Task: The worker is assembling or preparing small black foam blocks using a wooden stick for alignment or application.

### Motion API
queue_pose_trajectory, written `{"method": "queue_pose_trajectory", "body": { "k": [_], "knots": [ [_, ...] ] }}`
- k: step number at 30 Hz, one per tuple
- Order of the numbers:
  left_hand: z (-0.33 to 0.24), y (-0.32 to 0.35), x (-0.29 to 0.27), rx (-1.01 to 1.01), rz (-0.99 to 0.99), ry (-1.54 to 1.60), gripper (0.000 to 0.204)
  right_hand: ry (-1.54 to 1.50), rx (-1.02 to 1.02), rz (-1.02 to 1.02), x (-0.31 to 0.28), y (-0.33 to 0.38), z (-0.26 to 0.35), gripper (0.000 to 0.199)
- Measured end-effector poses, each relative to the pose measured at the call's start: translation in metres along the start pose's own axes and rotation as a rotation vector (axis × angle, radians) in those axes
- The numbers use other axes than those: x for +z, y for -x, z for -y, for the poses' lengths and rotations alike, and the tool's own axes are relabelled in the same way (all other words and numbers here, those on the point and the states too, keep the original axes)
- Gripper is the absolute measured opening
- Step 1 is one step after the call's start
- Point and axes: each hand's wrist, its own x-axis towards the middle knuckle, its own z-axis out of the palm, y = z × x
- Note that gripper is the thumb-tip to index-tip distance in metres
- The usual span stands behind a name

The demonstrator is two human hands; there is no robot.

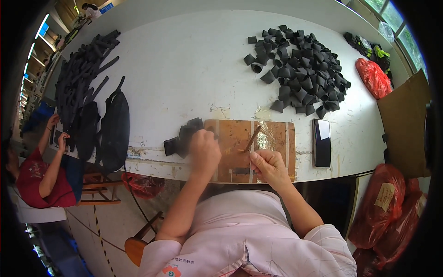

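Note:
My left hand (205, 150), smeared by motion, is over the left edge of a brown board (226, 171). Its fingers are beside a small pile of black folded fabric pieces (188, 130); whether it holds one I cannot tell. My right hand (270, 167) is closed, thumb pressed to the fingers, above the board's right half. What is in that pinch, if anything, is hidden. A thin brown stick (252, 138) slants over the board just past the right fingertips; I cannot tell whether it touches them. Shiny clear tape or film (265, 138) is on the board.
A big heap of short black loops (302, 69) is at the far right. Long black strips (87, 64) and black bags (115, 129) are at the left. A phone (321, 143) is right of the board, near a cardboard box (404, 124). A co-worker (44, 171) sits at the left.

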Motion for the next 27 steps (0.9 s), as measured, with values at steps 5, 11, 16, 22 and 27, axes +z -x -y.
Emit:
{"method": "queue_pose_trajectory", "body": {
  "k": [5, 11, 16, 22, 27],
  "knots": [
    [0.002, -0.001, 0.001, 0.047, 0.054, -0.107, 0.013, 0.159, -0.02, 0.074, 0.009, 0.001, -0.003, 0.032],
    [-0.008, -0.006, -0.005, 0.086, 0.151, -0.161, 0.01, 0.249, -0.011, 0.07, 0.014, -0.003, 0.003, 0.029],
    [0.003, -0.004, -0.005, 0.07, 0.025, -0.096, 0.007, 0.306, 0.036, 0.068, 0.017, 0.0, 0.017, 0.024],
    [-0.01, -0.004, -0.046, -0.628, 0.034, 0.981, 0.009, 0.393, -0.381, -0.136, 0.032, 0.0, 0.025, 0.012],
    [-0.055, 0.008, -0.081, -0.452, 0.102, 1.109, 0.006, 0.307, -0.514, -0.233, 0.046, 0.001, 0.041, 0.011]
  ]
}}
